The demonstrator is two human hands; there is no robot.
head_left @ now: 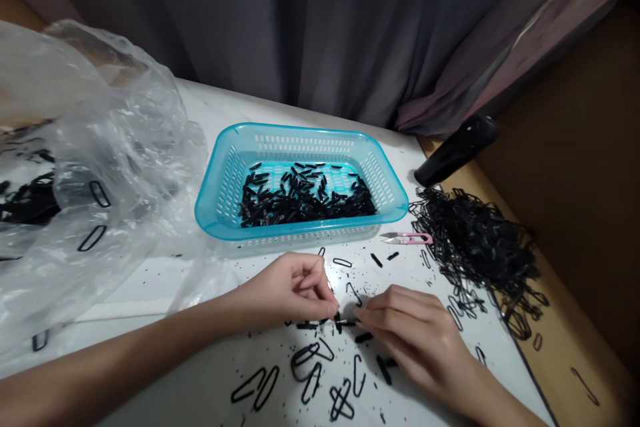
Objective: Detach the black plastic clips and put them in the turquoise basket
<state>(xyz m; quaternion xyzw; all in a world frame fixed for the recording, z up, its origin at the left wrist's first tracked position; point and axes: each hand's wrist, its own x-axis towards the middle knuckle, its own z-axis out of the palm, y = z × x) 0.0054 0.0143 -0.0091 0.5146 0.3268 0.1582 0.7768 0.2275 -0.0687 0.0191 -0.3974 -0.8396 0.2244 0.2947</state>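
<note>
My left hand (295, 290) rests on the white table (200, 373) with its fingers curled in a pinch on a small black piece (338, 320). My right hand (415, 337) meets it from the right, its fingertips pinched on the other end of the same small black part. Several black loops (310, 373) and short black pieces lie scattered on the table just below and between both hands.
A turquoise basket (300, 140) holding several short black pieces stands behind my hands. Pink snips (407, 237) lie to its right beside a big heap of black loops (475, 247). A crumpled clear plastic bag (90, 167) fills the left. A black object (455, 150) lies at the table's back corner.
</note>
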